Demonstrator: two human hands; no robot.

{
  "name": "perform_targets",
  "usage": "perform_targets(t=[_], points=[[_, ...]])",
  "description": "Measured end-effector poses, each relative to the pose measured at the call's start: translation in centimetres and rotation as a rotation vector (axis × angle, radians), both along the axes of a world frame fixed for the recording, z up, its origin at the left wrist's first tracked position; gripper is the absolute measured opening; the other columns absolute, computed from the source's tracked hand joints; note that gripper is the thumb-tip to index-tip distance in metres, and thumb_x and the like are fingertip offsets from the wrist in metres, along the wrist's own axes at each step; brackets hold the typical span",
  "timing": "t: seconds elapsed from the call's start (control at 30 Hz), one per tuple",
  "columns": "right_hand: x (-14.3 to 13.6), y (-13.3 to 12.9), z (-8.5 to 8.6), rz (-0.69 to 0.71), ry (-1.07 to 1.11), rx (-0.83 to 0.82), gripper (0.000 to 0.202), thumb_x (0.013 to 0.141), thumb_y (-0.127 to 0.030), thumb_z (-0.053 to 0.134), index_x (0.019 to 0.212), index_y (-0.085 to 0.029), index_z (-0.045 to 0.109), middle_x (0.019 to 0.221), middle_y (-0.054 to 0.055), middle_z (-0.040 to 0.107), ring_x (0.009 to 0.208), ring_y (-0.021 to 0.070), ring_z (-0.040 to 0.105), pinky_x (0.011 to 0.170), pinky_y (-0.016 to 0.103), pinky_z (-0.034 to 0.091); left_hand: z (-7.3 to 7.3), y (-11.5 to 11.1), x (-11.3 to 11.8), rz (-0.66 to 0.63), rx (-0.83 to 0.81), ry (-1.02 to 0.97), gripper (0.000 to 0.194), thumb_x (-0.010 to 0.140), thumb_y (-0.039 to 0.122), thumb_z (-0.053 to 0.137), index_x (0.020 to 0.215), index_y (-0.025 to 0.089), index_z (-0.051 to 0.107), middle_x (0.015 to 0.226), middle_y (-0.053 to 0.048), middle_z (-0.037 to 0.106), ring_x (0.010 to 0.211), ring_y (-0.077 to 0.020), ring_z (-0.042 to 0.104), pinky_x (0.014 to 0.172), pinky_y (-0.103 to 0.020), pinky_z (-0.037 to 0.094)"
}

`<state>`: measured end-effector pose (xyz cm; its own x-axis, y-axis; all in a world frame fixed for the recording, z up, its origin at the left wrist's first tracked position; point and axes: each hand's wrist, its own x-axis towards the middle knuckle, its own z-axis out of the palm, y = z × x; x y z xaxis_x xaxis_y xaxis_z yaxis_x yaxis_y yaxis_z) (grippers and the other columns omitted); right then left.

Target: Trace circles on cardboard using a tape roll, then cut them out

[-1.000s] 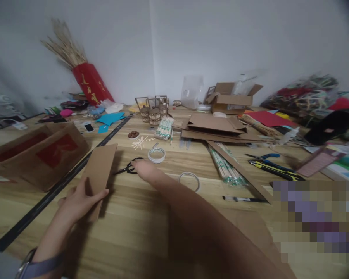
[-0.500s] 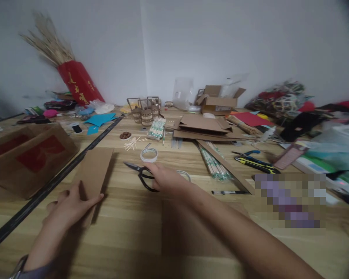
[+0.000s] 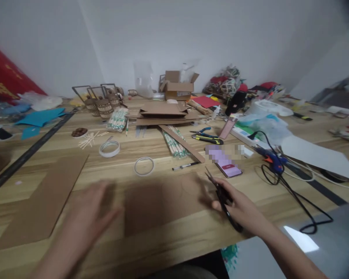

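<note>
My right hand [image 3: 235,201] is closed around the black handles of a pair of scissors [image 3: 221,190], whose blades point up and to the left. Just left of the scissors, a cardboard piece [image 3: 163,201] lies flat near the table's front edge, with a faint curved line on it. My left hand [image 3: 90,213] is blurred by motion, hovering between that piece and a longer cardboard strip [image 3: 46,201] on the left. Its thumb stands apart from the fingers, and I see nothing in it.
Rolls of tape [image 3: 109,148], a pen [image 3: 185,166] and a phone [image 3: 225,161] lie beyond the cardboard. Bundled sticks [image 3: 174,143] and stacked cardboard [image 3: 163,110] are farther back. On the right are a blue glue gun [image 3: 275,162], its looping cable, and yellow-black cutters [image 3: 208,139].
My right hand has picked up the scissors from beside the tape and carried them right. My left hand has left the cardboard strip and moved right. The view has turned right.
</note>
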<state>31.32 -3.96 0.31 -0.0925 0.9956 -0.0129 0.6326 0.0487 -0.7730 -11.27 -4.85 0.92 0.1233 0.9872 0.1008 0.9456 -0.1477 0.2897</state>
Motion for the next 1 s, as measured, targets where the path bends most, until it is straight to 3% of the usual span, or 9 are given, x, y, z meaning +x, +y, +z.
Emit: perform_targets(t=[0.1,0.13,0.27,0.43,0.6,0.7,0.83,0.9,1.0], points=[[-1.3,-0.2,-0.5,-0.054,-0.015,-0.018,0.051,0.082,-0.053,0.062,0.121,-0.021,0.059,0.092,0.006,0.070,0.085,0.0280,0.067,0.076,0.038,0.054,-0.1,1.1,7.3,-0.315,-0.206,0.103,0.088,0.075,0.054,0.075,0.151,0.021,0.044,0.160,-0.017,0.044,0.147,-0.0399,0.040,0.121,-0.058,0.030],[-1.7,-0.1,-0.6,-0.053,-0.032,-0.002,0.047,0.084,-0.051,0.060,0.120,-0.021,0.059,0.091,0.006,0.071,0.084,0.0277,0.068,0.075,0.038,0.053,-0.1,1.7,9.1,-0.364,-0.259,0.137,0.096,0.073,0.053,0.078,0.154,0.019,0.040,0.162,-0.018,0.040,0.150,-0.0400,0.035,0.123,-0.058,0.026],[-2.6,0.1,-1.1,-0.021,-0.100,0.019,0.043,0.086,-0.044,0.059,0.123,-0.020,0.057,0.096,0.008,0.072,0.088,0.0290,0.068,0.078,0.040,0.050,0.2,3.9,12.4,-0.421,-0.348,0.221,0.118,0.061,0.059,0.084,0.157,0.014,0.033,0.163,-0.028,0.033,0.151,-0.0464,0.028,0.120,-0.063,0.023],[-2.2,-0.3,-1.3,-0.044,-0.051,0.009,0.043,0.087,-0.044,0.061,0.124,-0.022,0.058,0.092,0.006,0.073,0.083,0.0276,0.068,0.075,0.039,0.051,0.7,4.3,11.6,-0.473,-0.322,0.207,0.117,0.057,0.048,0.086,0.156,0.012,0.036,0.154,-0.027,0.045,0.142,-0.0465,0.040,0.121,-0.062,0.020],[-1.6,1.0,0.5,-0.097,0.022,0.075,0.038,0.082,-0.047,0.067,0.111,-0.023,0.060,0.095,0.006,0.072,0.089,0.0275,0.068,0.079,0.039,0.052,2.7,4.1,9.5,-0.591,-0.320,0.219,0.116,0.053,0.032,0.086,0.157,0.018,0.037,0.160,-0.024,0.039,0.148,-0.0484,0.030,0.122,-0.066,0.011],[-2.7,3.0,2.7,0.064,0.181,0.037,0.033,0.077,-0.045,0.076,0.095,-0.024,0.057,0.088,0.002,0.067,0.083,0.0233,0.064,0.078,0.036,0.050,4.9,4.4,8.6,-0.711,-0.282,0.222,0.119,0.047,0.028,0.089,0.156,0.027,0.040,0.161,-0.019,0.039,0.149,-0.0489,0.027,0.122,-0.068,0.006],[-5.8,5.4,4.4,0.377,0.464,-0.271,0.040,0.064,-0.033,0.085,0.089,-0.022,0.056,0.083,-0.005,0.061,0.078,0.0175,0.061,0.073,0.028,0.047,7.6,5.3,8.5,-0.812,-0.252,0.224,0.124,0.040,0.032,0.093,0.153,0.033,0.042,0.164,-0.016,0.036,0.150,-0.0496,0.026,0.121,-0.070,0.002],[-7.0,5.7,4.6,0.400,0.511,-0.345,0.040,0.060,-0.025,0.084,0.089,-0.022,0.057,0.077,-0.008,0.056,0.073,0.0154,0.058,0.067,0.025,0.045,8.4,5.9,8.3,-0.830,-0.185,0.230,0.116,0.045,0.032,0.091,0.151,0.034,0.046,0.165,-0.014,0.036,0.151,-0.0482,0.025,0.121,-0.068,-0.002],[-8.2,5.6,4.2,0.269,0.691,-0.329,0.043,0.061,-0.020,0.080,0.099,-0.023,0.061,0.085,-0.006,0.064,0.079,0.0168,0.062,0.071,0.026,0.049,8.9,6.8,7.1,-0.762,0.017,0.246,0.081,0.066,0.023,0.077,0.143,0.037,0.055,0.166,-0.003,0.036,0.154,-0.0414,0.021,0.121,-0.065,-0.008]])
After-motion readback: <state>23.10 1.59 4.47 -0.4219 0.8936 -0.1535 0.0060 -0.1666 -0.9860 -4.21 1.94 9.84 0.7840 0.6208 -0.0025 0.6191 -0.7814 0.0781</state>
